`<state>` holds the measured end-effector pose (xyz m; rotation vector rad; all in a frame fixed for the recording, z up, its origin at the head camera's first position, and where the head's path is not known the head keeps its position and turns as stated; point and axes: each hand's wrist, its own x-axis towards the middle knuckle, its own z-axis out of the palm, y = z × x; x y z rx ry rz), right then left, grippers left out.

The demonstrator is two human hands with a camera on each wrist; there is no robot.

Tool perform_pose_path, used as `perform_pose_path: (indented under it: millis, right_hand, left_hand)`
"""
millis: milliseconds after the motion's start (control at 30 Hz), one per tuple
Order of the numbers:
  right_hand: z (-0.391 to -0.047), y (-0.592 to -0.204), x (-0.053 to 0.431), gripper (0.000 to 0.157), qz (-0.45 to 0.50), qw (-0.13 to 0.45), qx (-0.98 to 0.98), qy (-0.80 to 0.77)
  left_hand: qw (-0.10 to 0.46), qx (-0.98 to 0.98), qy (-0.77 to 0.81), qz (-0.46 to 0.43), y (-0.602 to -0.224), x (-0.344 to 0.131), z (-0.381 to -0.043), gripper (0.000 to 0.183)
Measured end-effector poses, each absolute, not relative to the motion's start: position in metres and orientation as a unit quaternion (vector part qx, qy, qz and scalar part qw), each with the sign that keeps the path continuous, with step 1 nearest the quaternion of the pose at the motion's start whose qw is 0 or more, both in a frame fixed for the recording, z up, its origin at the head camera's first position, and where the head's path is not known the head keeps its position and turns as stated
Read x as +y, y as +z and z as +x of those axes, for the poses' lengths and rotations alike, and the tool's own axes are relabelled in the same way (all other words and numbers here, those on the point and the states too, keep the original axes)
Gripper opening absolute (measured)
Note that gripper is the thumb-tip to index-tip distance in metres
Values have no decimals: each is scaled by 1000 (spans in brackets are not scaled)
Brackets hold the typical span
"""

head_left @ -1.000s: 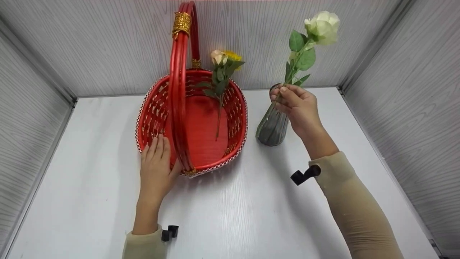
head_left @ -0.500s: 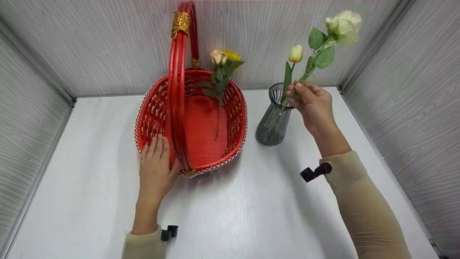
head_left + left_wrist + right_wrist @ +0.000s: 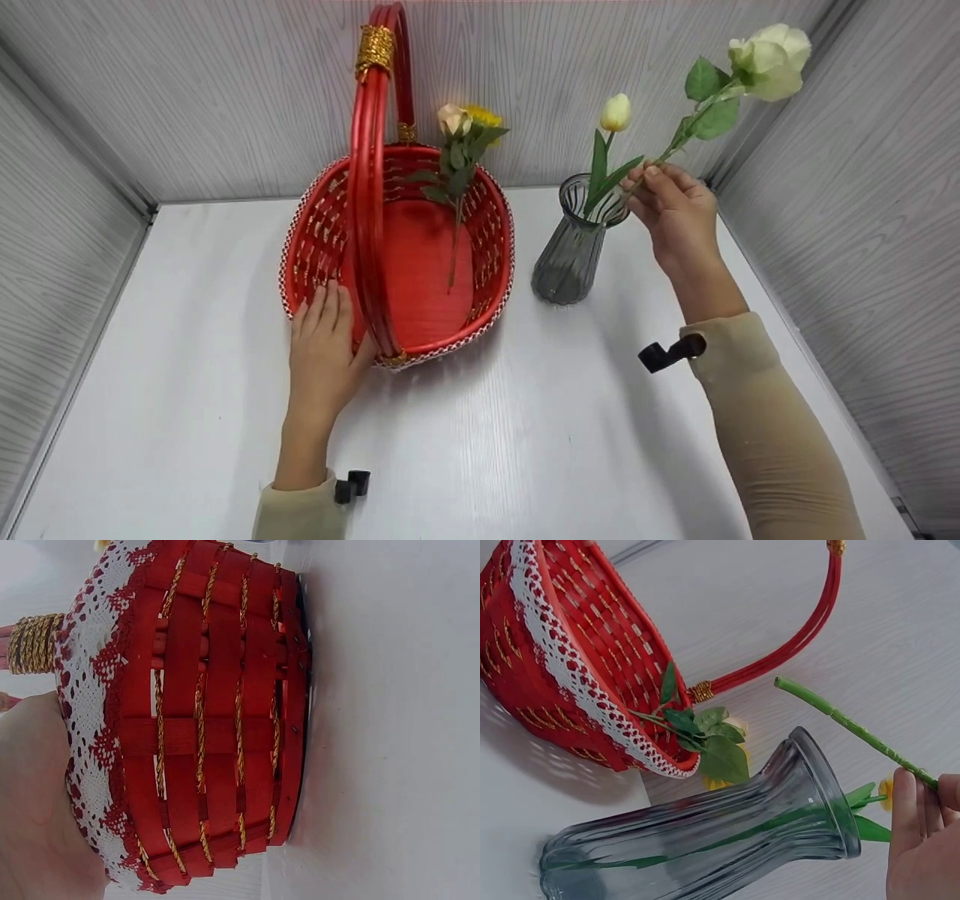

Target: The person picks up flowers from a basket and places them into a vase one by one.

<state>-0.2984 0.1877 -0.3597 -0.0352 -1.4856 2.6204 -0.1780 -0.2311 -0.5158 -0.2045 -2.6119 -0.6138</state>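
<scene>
White rose [image 3: 772, 61] tilts above and beside the vase [image 3: 566, 262], its stem pinched between the thumb and fingers of the right hand [image 3: 679, 217]; the right wrist view shows the stem's cut end in the air, outside the vase. One tulip [image 3: 616, 114] stands inside. Straight-fingered and unclenched, the left hand [image 3: 324, 356] rests over the near rim of the red basket [image 3: 424, 292], where a peach rose [image 3: 454, 120] leans just beside a yellow flower [image 3: 487, 118].
</scene>
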Motion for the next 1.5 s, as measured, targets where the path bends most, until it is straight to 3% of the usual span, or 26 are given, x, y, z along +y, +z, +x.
perform_pose_path:
  millis: [633,1500]
  right_hand:
    - [-308,-357,199,20,-21,168,-463,870]
    - [-315,-364,197,22,-10,156,-477,865]
  left_hand:
    - [237,-942,-225,-82,-519,-231,-177,68]
    - [234,-943,-224,-80,-519,-231,-179,68]
